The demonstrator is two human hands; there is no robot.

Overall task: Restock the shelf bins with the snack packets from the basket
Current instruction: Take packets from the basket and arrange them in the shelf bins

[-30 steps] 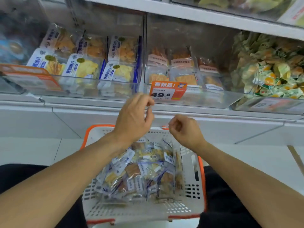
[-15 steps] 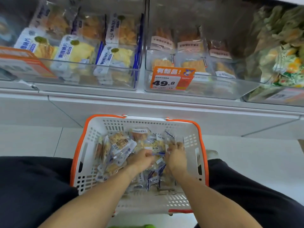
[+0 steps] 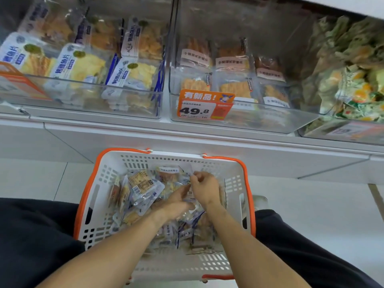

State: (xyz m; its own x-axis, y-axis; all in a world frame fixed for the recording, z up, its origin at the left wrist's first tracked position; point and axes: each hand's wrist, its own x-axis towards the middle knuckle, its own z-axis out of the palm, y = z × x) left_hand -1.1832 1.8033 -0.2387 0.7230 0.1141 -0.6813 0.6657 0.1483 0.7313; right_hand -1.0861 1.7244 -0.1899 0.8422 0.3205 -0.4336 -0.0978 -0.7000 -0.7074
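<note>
A white basket with an orange rim (image 3: 248, 183) stands between my knees, piled with clear snack packets (image 3: 141, 184). Both hands are down in the pile. My right hand (image 3: 205, 189) has its fingers curled and pinches the top of a clear snack packet (image 3: 190, 193). My left hand (image 3: 176, 203) grips the same packet from the left and below. Above, the middle clear shelf bin (image 3: 270, 123) holds rows of similar packets of brown snacks.
An orange price tag reading 49.8 (image 3: 204, 106) hangs on the middle bin's front. The left bin (image 3: 93, 96) holds blue-and-white fish-slice packets, and the right bin (image 3: 353, 132) green-and-yellow wrapped sweets. My dark trouser legs flank the basket on a pale tiled floor.
Both hands dropped from the shelf edge into the basket and closed on a packet. My view tilted down, and the right hand has since shifted up a little within the pile.
</note>
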